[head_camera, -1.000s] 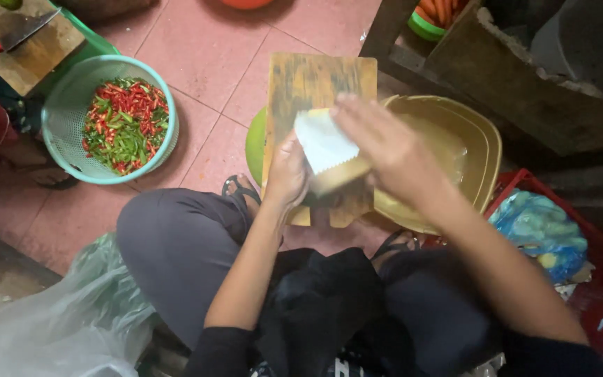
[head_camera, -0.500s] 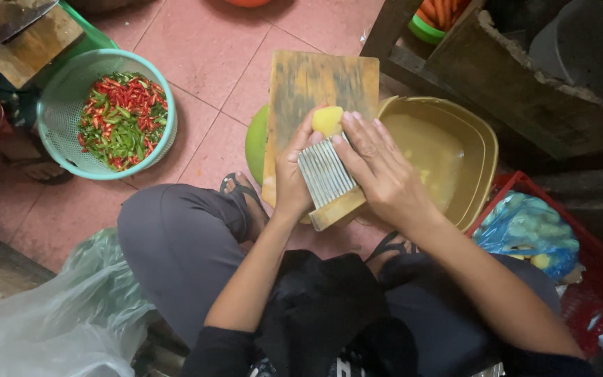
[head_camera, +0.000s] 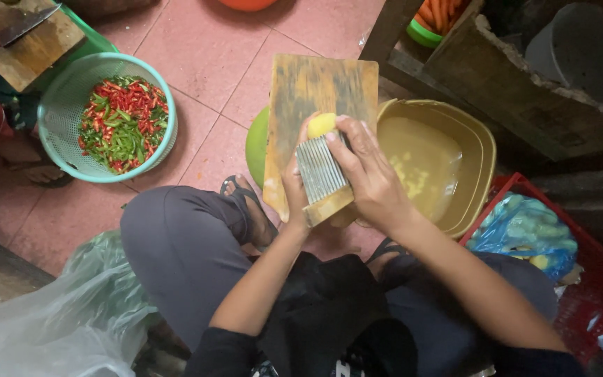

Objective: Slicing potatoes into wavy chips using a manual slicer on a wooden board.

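Pink floor tiles (head_camera: 197,49) are stretching out under everything, and a person is squatting on them in grey trousers and sandals. At twelve o'clock from the knees, a worn wooden cutting board (head_camera: 322,91) is leaning up off the floor, its lower end resting over a green bowl (head_camera: 256,143). The left hand (head_camera: 294,185) is curling around a small ridged metal grater (head_camera: 321,171) in a wooden frame, gripping it from below and steadying it against the board. The right hand (head_camera: 368,174) is closing its fingers over a yellow piece of vegetable (head_camera: 321,124), pinching it and pressing it onto the top edge of the grater. At three o'clock from the hands, a tan plastic basin (head_camera: 479,150) is holding cloudy yellowish liquid with pale shreds lying in it. At ten o'clock, a turquoise basket (head_camera: 57,105) is sitting full of red and green chillies (head_camera: 120,122). Beyond it, at the far upper left, a cleaver with a red handle (head_camera: 8,35) is lying on a wooden block (head_camera: 33,52). At four o'clock, a red crate (head_camera: 594,293) is carrying a blue plastic bag (head_camera: 525,234). A clear plastic bag (head_camera: 50,328) is bunching up at eight o'clock.
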